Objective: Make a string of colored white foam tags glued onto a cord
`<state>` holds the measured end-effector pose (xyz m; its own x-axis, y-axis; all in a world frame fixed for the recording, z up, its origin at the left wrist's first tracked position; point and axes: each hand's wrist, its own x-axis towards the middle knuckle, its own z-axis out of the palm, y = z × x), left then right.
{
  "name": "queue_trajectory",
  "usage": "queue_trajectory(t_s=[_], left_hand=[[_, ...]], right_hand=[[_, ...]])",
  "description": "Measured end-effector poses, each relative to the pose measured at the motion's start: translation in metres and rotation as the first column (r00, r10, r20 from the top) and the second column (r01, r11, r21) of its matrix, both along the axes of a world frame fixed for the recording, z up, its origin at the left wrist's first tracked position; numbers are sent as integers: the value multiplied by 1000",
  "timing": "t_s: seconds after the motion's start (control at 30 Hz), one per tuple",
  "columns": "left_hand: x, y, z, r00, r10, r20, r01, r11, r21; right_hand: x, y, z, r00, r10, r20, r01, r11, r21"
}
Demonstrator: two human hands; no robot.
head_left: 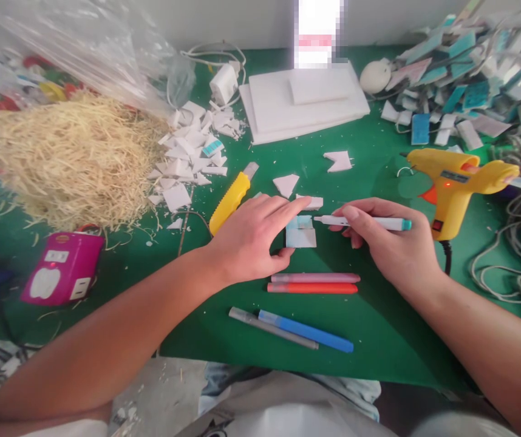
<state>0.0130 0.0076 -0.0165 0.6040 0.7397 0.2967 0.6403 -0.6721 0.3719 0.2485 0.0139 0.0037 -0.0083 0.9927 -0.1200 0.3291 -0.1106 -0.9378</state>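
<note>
Pinning the small foam piece (pixel 300 232) near the middle of the green tabletop (pixel 379 328), the left hand (pixel 251 240) lies spread, fingertips on its upper edge, thumb at its lower left. The right hand (pixel 390 246) is closed around a white pen (pixel 365 222), tip pointing at the piece's top. The piece looks light and is held along one side only, so a firm stroke could skid it and mark the fingers. The yellow glue gun (pixel 458 182) stands near the right hand; a careless lift could meet its nozzle.
</note>
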Motion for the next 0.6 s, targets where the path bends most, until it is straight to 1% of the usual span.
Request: queue_trajectory(t_s=[0.17, 0.27, 0.4, 0.6], left_hand=[[1, 0, -1, 1000, 3, 6, -3, 1000, -24], [1, 0, -1, 1000, 9, 8, -9, 1000, -30], [0, 1, -1, 1000, 5, 23, -4, 999, -40], [0, 1, -1, 999, -28, 30, 29, 999, -28]], right_hand=[[0, -1, 4, 998, 57, 41, -56, 998, -20], [-1, -1, 6, 999, 18, 38, -18, 1000, -1], [-2, -1, 7, 998, 32, 59, -32, 999, -10], [-2, 0, 6, 998, 53, 41, -52, 998, -26]])
